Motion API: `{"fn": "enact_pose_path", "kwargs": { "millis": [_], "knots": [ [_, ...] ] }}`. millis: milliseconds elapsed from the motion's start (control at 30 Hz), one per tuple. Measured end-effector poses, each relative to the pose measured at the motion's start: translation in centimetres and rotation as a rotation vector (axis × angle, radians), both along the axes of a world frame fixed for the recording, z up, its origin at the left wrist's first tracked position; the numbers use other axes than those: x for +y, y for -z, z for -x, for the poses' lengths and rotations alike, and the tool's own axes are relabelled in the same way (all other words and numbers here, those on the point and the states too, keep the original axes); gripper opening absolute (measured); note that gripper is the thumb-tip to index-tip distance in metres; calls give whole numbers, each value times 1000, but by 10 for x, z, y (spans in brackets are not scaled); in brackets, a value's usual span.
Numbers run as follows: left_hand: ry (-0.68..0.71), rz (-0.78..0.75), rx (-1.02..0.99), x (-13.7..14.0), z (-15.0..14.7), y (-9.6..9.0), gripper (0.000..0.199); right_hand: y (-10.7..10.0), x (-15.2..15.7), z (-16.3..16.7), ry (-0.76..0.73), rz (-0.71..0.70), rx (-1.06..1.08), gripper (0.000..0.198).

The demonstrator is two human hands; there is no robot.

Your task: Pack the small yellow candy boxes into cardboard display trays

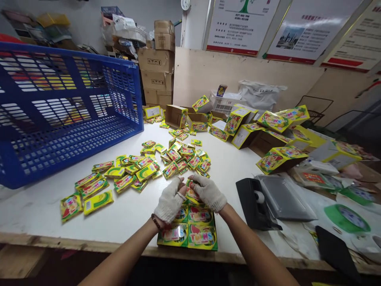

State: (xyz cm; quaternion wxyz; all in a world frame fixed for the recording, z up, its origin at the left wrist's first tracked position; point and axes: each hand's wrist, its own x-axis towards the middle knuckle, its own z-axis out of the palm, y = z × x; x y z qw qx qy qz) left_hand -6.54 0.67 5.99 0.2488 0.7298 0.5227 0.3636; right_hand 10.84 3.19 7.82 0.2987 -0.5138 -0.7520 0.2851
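Note:
My left hand [169,200], in a pale knit glove with bare fingertips, has its fingers curled at the left side of a small yellow-green printed box [192,193]. From the other side my right hand [210,192], gloved the same way, grips that box, partly covering it. Just below both hands, a block of matching boxes marked "TWINS" [202,234] lies in neat rows near the table's front edge. Beyond my fingers is a loose heap of the same small boxes [181,155]. More of them [98,202] are scattered to the left.
A blue plastic crate [67,97] lies on its side at the left of the white table [127,222]. Several larger printed cartons [253,135] stand open at the back right. A black tape dispenser [253,202], clear plastic sheets [285,198] and a green tape roll [347,218] are on the right.

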Motion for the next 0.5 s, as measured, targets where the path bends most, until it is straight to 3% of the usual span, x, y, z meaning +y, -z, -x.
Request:
{"fn": "enact_pose_path", "kwargs": {
  "millis": [133,233,400,500],
  "knots": [
    [22,-80,352,7,-1,12,32,15,9,-14,-64,-18,-347,20],
    [95,-67,451,8,0,15,24,30,8,-12,-88,-35,-397,16],
    [115,-69,570,2,-2,10,26,39,-2,-4,-34,-9,-462,35],
    [123,-111,643,0,-2,8,29,36,-6,-4,-93,-5,-540,41]
  ]
}}
